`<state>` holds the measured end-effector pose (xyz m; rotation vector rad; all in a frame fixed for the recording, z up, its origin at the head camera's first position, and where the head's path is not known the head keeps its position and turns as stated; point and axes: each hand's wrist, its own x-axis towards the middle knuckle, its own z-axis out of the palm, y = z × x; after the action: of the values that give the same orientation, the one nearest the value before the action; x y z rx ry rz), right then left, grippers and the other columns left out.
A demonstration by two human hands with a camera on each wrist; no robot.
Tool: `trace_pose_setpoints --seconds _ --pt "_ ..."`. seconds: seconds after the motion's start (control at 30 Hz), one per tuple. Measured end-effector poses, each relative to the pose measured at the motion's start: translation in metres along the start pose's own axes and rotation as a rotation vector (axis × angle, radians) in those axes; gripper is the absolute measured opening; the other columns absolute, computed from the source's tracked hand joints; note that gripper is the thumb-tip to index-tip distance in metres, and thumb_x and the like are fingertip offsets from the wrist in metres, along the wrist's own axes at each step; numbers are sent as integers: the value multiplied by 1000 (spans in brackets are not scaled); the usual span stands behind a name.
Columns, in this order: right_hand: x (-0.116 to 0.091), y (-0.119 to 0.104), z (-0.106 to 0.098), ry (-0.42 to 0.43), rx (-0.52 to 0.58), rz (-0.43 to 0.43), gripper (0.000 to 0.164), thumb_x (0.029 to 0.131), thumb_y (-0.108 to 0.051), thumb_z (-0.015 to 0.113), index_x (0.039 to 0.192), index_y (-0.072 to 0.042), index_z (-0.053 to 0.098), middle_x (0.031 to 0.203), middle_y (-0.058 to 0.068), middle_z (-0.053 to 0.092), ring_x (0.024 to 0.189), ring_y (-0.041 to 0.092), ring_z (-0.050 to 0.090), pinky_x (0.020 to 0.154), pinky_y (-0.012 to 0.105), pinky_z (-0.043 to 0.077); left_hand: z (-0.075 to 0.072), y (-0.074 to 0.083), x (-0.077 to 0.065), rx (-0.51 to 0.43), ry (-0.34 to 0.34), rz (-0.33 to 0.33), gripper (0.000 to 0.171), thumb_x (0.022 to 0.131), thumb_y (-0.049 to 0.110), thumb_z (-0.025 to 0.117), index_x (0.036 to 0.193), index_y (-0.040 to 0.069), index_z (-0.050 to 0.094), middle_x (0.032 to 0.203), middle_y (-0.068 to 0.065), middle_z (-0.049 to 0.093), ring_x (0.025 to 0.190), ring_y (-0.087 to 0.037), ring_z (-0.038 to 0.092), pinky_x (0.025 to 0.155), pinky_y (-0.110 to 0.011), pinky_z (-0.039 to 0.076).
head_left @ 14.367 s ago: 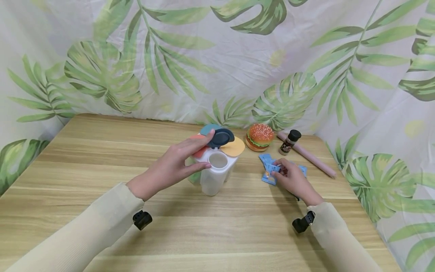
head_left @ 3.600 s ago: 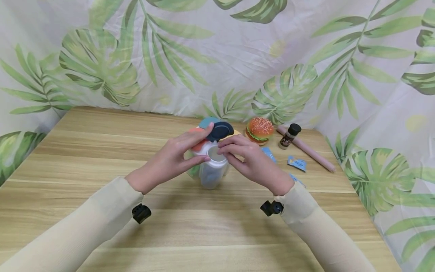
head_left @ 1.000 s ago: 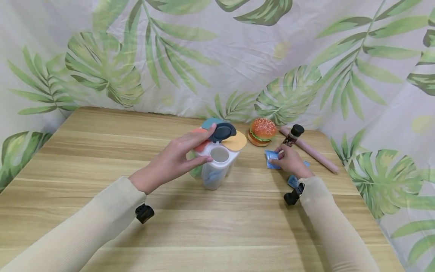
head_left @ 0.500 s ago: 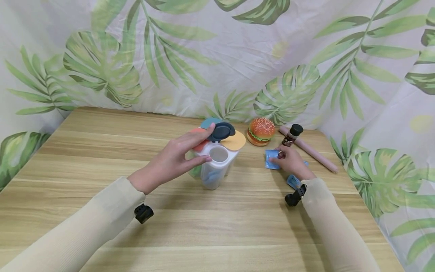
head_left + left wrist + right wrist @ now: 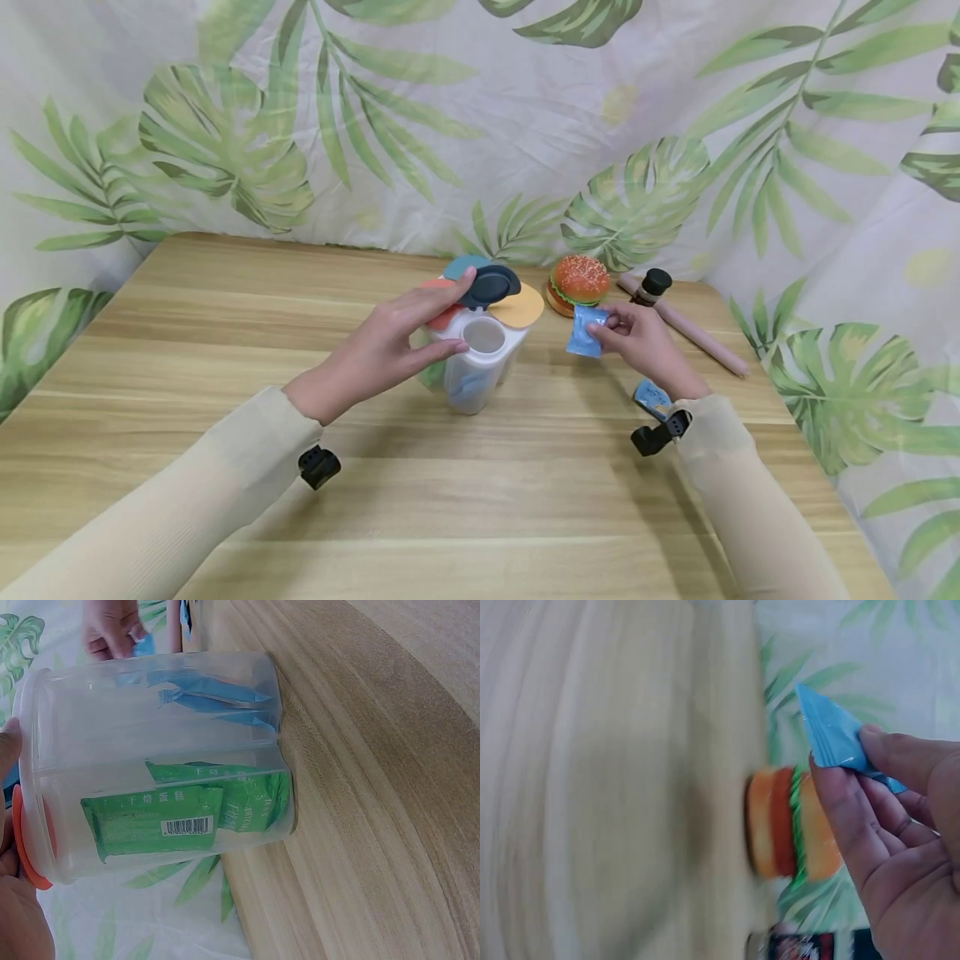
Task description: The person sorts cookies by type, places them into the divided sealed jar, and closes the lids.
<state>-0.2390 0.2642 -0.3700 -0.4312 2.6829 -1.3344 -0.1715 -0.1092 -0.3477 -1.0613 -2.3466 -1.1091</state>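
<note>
A clear plastic container stands upright, its dark blue lid raised above the open front compartment. My left hand holds its top, thumb at the front rim and forefinger against the raised lid. Through the wall, the left wrist view shows several blue packets in one compartment and green packets in another. My right hand pinches a small blue packet between thumb and fingers, above the table and right of the container. A second loose blue packet lies below the right hand.
A toy hamburger sits behind the pinched packet. Further right are a black-capped bottle, partly hidden by the right hand, and a long pink rod. The wooden table ends at a leaf-print cloth.
The right hand has lifted a blue packet off the table. Fourteen seconds ago the front compartment looked empty; blue packets now show inside. The left hand has kept its place.
</note>
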Motion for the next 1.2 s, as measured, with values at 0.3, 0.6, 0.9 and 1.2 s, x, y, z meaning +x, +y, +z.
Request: trace_pose_setpoints --seconds 0.3,0.6,0.9,1.2 --pt "-8 -47 5 58 129 -144 30 102 -3 65 129 11 63 96 10 58 76 2 70 74 25 65 -1 -1 0 5 -2 4 86 89 13 84 162 13 39 138 -6 68 121 -18 62 110 -37 51" --pt "-27 -98 14 144 151 -352 22 100 1 66 121 9 68 89 2 63 74 5 72 72 26 66 0 -1 2 -1 4 6 86 89 11 84 162 12 40 140 -8 67 124 -20 62 110 -40 51" --pt "-36 -120 31 133 160 -488 20 99 3 68 119 4 72 95 15 75 78 7 71 70 21 62 0 -1 2 17 -13 -3 86 90 14 84 163 14 39 147 -8 64 132 -22 60 113 -42 51" --pt "-31 -121 52 96 194 -502 18 100 4 66 116 7 71 101 22 76 89 8 76 82 29 66 0 0 2 0 -8 3 85 89 12 84 162 12 40 150 -9 62 135 -24 59 113 -44 50"
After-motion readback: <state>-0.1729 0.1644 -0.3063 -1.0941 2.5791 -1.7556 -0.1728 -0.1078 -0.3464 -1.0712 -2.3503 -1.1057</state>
